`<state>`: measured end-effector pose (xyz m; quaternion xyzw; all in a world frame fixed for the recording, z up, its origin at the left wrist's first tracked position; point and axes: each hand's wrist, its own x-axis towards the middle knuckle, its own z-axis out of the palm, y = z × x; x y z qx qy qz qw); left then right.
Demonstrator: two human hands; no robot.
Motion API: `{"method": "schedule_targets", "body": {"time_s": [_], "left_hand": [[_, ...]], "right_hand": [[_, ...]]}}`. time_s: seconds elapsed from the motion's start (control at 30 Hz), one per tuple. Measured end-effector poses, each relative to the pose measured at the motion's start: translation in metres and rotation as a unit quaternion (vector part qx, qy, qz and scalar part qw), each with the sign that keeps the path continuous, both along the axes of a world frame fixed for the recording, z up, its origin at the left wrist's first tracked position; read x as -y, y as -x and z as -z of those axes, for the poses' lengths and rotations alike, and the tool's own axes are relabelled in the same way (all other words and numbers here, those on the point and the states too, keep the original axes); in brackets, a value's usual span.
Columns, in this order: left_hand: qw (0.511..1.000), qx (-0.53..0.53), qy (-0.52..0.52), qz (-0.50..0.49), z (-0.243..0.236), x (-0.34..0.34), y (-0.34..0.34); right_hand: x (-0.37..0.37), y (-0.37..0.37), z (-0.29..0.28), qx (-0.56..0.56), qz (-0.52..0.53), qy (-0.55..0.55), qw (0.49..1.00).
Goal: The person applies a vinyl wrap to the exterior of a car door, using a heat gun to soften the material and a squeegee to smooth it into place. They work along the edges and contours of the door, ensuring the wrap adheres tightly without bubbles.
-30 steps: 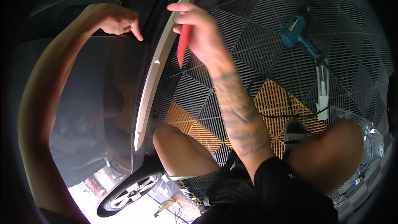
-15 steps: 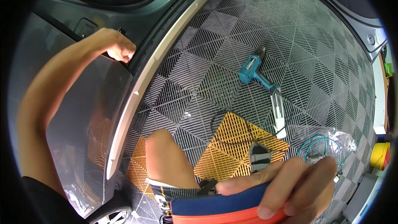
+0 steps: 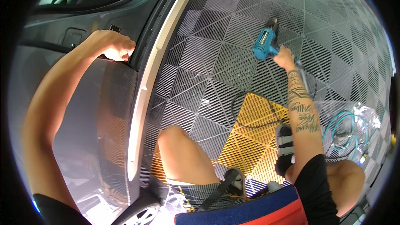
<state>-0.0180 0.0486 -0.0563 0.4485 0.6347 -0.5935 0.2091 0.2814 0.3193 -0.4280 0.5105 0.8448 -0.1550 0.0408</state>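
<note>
My left hand (image 3: 118, 48) is closed at the dark grey car panel (image 3: 91, 112), its curled fingers pressed together by the panel's upper edge beside the black seal. What they pinch, if anything, is hidden. Out on the floor, my right hand (image 3: 285, 57) is closed round the handle of a teal heat gun (image 3: 265, 43). The gun lies on its side with its dark metal nozzle pointing away from me. A black cord (image 3: 246, 123) loops over the floor near me.
Grey slotted floor tiles (image 3: 200, 66) surround a yellow patch (image 3: 246, 137). A light sill strip (image 3: 143, 87) runs along the car opening. Clear plastic with teal tubing (image 3: 352, 129) lies at the right. A navy and red padded piece (image 3: 246, 208) is close below me.
My right hand has moved from near the padded piece out to the heat gun and closed on its handle. My left hand stays at the panel edge. The view has shifted.
</note>
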Motion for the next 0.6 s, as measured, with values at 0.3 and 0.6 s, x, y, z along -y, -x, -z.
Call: {"method": "schedule_targets", "body": {"time_s": [0.3, 0.6], "left_hand": [[0.997, 0.011, 0.015, -0.07, -0.001, 0.005, 0.001], [0.995, 0.021, 0.029, -0.091, -0.005, 0.006, 0.002]], "right_hand": [[0.052, 0.035, 0.02, -0.028, 0.029, 0.133, 0.99], [0.186, 0.036, -0.175, -0.682, 0.201, 0.53, 0.462]]}}
